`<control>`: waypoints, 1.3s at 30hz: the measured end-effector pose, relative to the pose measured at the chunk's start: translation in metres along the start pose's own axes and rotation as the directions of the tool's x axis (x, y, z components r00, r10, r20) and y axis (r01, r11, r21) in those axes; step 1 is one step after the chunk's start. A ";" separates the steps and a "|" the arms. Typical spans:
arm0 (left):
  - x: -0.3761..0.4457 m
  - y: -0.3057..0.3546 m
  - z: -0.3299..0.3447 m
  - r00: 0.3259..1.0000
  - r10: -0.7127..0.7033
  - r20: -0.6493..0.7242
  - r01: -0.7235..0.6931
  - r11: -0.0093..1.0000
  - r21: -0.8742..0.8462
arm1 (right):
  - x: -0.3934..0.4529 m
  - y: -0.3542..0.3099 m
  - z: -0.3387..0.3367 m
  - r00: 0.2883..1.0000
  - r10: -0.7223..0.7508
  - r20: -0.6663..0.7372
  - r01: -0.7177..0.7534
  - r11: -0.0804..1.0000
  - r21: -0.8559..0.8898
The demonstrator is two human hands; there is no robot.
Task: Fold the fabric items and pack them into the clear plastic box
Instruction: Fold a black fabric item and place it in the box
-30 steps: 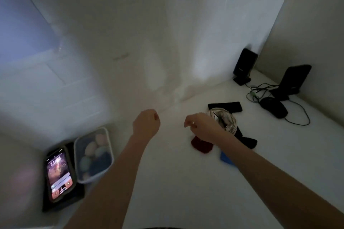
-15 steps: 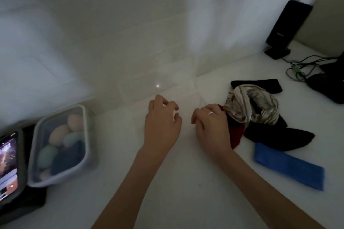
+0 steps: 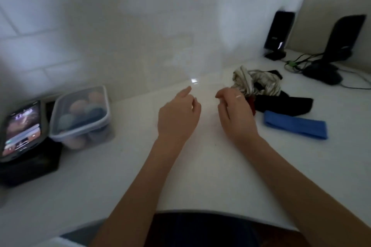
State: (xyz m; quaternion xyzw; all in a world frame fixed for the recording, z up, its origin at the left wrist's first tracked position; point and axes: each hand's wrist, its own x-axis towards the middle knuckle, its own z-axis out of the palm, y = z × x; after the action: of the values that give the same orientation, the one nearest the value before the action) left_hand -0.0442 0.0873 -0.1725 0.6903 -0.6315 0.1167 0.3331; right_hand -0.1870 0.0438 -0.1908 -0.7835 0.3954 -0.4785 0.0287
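My left hand (image 3: 178, 114) and my right hand (image 3: 234, 115) hover side by side over the middle of the white desk (image 3: 200, 176), fingers loosely apart, holding nothing I can see. Just beyond the fingertips stands a faint, see-through plastic box (image 3: 184, 62) with a bright glint, against the wall. Right of my right hand lies a heap of fabric: a cream striped piece (image 3: 259, 81), a dark red piece (image 3: 251, 102), a black piece (image 3: 285, 102) and a flat blue band (image 3: 295, 124). A ring shows on my right hand.
At the left stands a lidded clear container (image 3: 80, 114) holding several pastel rolled items, beside a lit phone (image 3: 21, 128) on a black block. Two black speakers (image 3: 278, 32) (image 3: 341, 42), a dark mouse and cables sit at the back right. The desk edge and my lap are at the bottom.
The view has swung down and pulled back, so the desk edge and lap now show. Both hands came from loose fists to open, the left forefinger stretching toward the clear box.
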 end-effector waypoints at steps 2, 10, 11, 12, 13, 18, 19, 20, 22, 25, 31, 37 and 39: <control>-0.014 0.003 -0.003 0.998 0.048 -0.027 -0.048 0.999 0.004 | -0.008 -0.002 -0.011 0.998 0.037 -0.042 -0.035 0.998 0.043; -0.020 0.004 0.001 0.973 0.227 -0.048 -0.220 0.969 0.113 | -0.019 -0.007 -0.027 0.989 0.137 -0.059 -0.137 0.991 0.014; -0.020 0.003 0.001 0.967 0.247 -0.063 -0.237 0.962 0.132 | -0.019 -0.007 -0.030 0.988 0.136 -0.074 -0.137 0.991 -0.003; -0.019 0.003 0.001 0.960 0.269 -0.077 -0.256 0.955 0.149 | -0.017 -0.006 -0.032 0.985 0.132 -0.113 -0.136 0.990 -0.030; -0.018 0.003 0.002 0.953 0.287 -0.094 -0.269 0.949 0.166 | -0.015 -0.003 -0.034 0.977 0.136 -0.164 -0.149 0.986 -0.075; -0.016 0.001 0.002 0.944 0.290 -0.156 -0.264 0.949 0.171 | -0.010 0.033 -0.039 0.826 0.541 -0.155 -0.554 0.731 -0.399; -0.017 0.002 0.001 0.943 0.289 -0.167 -0.261 0.950 0.169 | -0.011 0.040 -0.040 0.787 0.610 -0.098 -0.584 0.684 -0.437; -0.017 0.004 -0.001 0.944 0.283 -0.171 -0.255 0.952 0.171 | -0.011 0.045 -0.039 0.751 0.658 -0.043 -0.598 0.652 -0.467; -0.018 0.007 -0.004 0.956 0.251 -0.153 -0.226 0.960 0.163 | -0.011 0.050 -0.037 0.720 0.694 0.009 -0.594 0.623 -0.509; -0.018 0.010 -0.008 0.978 0.196 -0.072 -0.183 0.972 0.149 | -0.006 0.049 -0.035 0.761 0.649 -0.002 -0.554 0.647 -0.525; -0.001 0.014 -0.029 0.968 0.220 0.118 -0.211 0.974 -0.084 | 0.008 0.030 -0.050 0.904 0.403 -0.147 -0.425 0.884 -0.195; 0.025 0.022 -0.028 0.900 0.307 0.308 0.000 0.709 -0.706 | 0.037 -0.023 -0.066 0.971 0.216 -0.098 -0.203 0.971 0.129; 0.030 0.026 -0.028 0.867 0.315 0.387 0.098 0.654 -0.751 | 0.052 -0.037 -0.067 0.970 0.209 -0.122 -0.169 0.946 0.276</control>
State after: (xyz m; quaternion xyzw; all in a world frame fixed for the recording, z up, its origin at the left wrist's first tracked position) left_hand -0.0568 0.0807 -0.1255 0.4564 -0.7263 -0.3102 0.4098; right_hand -0.2047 0.0577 -0.1014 -0.6931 0.4025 -0.5792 0.1489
